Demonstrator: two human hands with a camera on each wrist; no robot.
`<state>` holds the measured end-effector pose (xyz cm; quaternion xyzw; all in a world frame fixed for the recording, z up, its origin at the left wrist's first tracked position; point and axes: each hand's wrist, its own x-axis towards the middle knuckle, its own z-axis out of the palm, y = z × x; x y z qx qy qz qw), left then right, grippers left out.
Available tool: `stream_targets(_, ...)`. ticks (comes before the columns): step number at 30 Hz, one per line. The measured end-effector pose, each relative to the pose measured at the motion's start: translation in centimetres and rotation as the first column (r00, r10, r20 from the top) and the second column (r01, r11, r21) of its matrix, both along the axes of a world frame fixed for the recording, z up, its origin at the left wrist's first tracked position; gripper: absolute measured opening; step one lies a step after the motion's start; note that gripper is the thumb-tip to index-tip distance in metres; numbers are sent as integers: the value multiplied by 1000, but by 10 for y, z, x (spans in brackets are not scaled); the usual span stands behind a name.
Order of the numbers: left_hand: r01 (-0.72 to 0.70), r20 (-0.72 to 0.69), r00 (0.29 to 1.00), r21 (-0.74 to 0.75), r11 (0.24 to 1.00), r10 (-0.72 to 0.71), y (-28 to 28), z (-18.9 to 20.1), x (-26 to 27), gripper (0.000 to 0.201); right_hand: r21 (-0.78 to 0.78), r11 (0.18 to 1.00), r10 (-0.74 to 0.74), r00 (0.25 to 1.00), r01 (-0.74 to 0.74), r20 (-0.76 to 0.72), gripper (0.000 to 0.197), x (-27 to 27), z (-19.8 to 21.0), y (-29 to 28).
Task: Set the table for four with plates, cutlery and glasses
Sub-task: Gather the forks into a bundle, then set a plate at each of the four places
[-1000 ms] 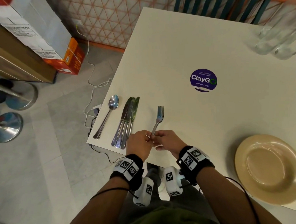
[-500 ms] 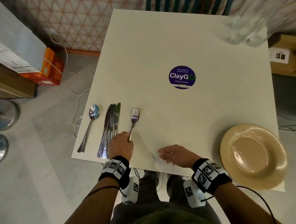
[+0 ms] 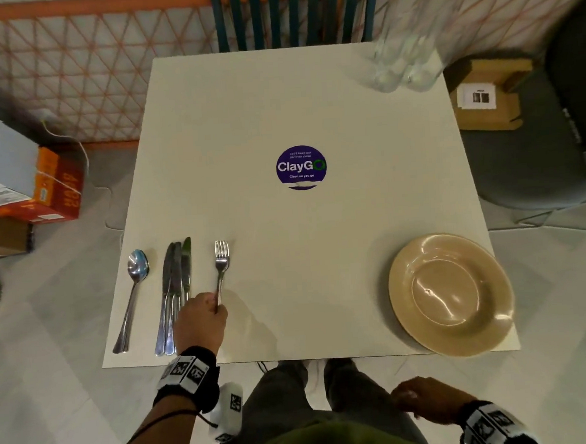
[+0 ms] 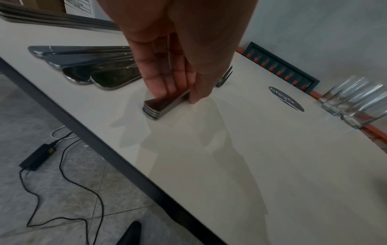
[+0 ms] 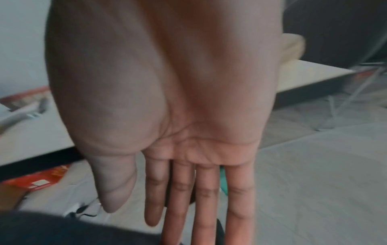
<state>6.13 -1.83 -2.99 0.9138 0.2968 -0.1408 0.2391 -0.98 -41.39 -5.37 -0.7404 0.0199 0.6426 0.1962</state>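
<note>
A stack of forks [image 3: 222, 260] lies near the front left of the cream table [image 3: 294, 101], tines pointing away. My left hand [image 3: 201, 321] pinches the fork handles [image 4: 159, 107] between thumb and fingers, flat on the table top. Left of it lie several knives [image 3: 175, 290] and stacked spoons [image 3: 134, 290]. A stack of tan plates [image 3: 450, 294] sits at the front right corner. Clear glasses [image 3: 405, 64] stand at the far right corner, blurred. My right hand [image 3: 422, 399] hangs below the table's front edge, with its fingers [image 5: 188, 190] straight and holding nothing.
A round purple sticker [image 3: 301, 168] marks the table's middle. A teal slatted chair [image 3: 292, 14] stands at the far side and a dark chair [image 3: 554, 137] at the right. Boxes [image 3: 56, 188] sit on the floor left, and a power adapter [image 4: 37, 157] with cables lies under the front edge.
My right hand let go of the forks and drew back off the table to below its front edge. My left hand kept hold of the fork handles.
</note>
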Motion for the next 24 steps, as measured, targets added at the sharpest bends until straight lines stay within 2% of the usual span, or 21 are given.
stream_targets(3, 24, 6, 1000, 3, 1000, -24, -1, 1, -2, 19, -54, 992, -116, 993, 116, 20, 22, -27, -6, -25)
stream_targets(6, -12, -4, 1000, -2, 1000, 12, -1, 4, -3, 33, -107, 961, -244, 964, 255, 102, 31, -53, -25, -51)
stream_targets(9, -58, 29, 998, -17, 998, 59, -4, 16, -2, 40, -110, 895, -408, 894, 431, 186, 18, -58, -15, -55)
stream_targets(11, -28, 82, 996, 17, 999, 26, -8, 27, 1, 40, -82, 846, -494, 833, 526, 250, 17, -49, 0, -54)
stream_targets(16, 178, 219, 960, 1, 984, -174, -40, 43, 22, 32, -22, 708, -638, 654, 706, 407, 20, -28, 24, -70)
stream_targets(19, 303, 256, 927, -79, 950, -275, -79, 43, 40, 29, 17, 551, -737, 477, 834, 479, 22, -14, 36, -84)
stream_targets(21, 395, 232, 905, -150, 906, -356, -113, 40, 52, 30, 82, 446, -789, 347, 891, 507, 23, -5, 40, -93)
stream_targets(24, 524, 178, 852, -279, 805, -493, -171, 35, 65, 33, 151, 313, -854, 209, 937, 477, 26, 5, 40, -101)
